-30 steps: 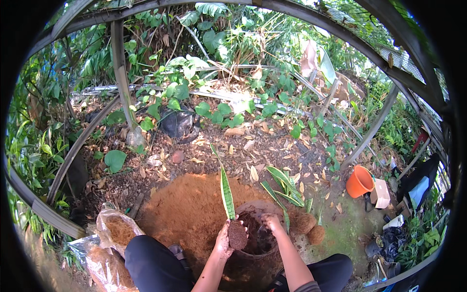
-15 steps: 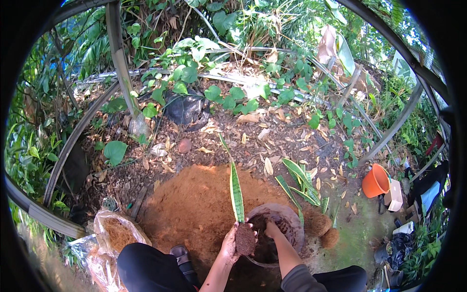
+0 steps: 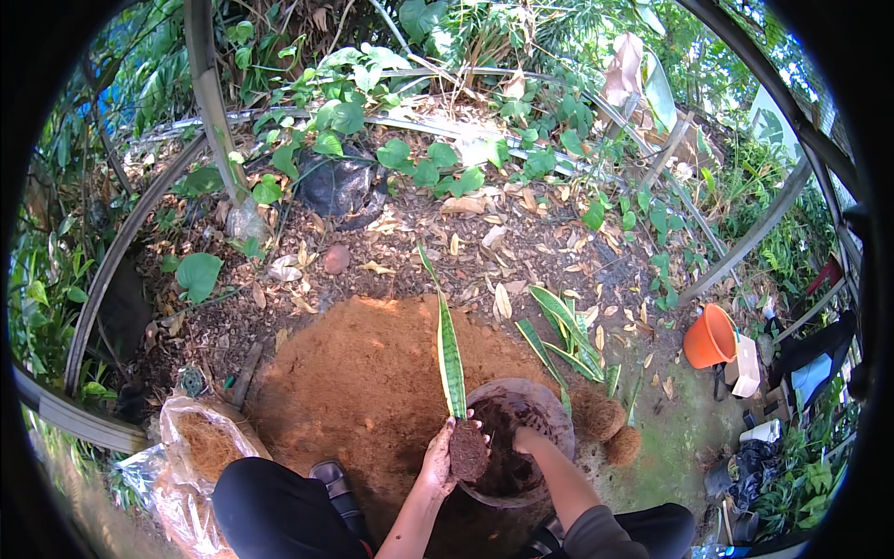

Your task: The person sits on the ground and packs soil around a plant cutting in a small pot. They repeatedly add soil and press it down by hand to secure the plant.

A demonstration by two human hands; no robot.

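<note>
Left grip (image 3: 436, 458) closed on root ball (image 3: 469, 455) of yellow-edged leaf (image 3: 451, 359), at left side of bowl (image 3: 562, 421). Right grip (image 3: 529, 441) inside bowl, fingers hidden, can't tell if holding. Fibre balls (image 3: 623, 446) just right; orange bucket (image 3: 711, 335) farther right.

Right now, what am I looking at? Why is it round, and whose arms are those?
There's no robot here, just a person's two bare hands. A wide fisheye camera on their head looks down, so straight edges seem bent. The left hand holds a dark brown ball with a tall, yellow-edged green leaf sticking up. The right hand reaches into a round tub; its fingertips are hidden. On the ground are brown soil, more leaves, two fuzzy balls and an orange bucket.
</note>
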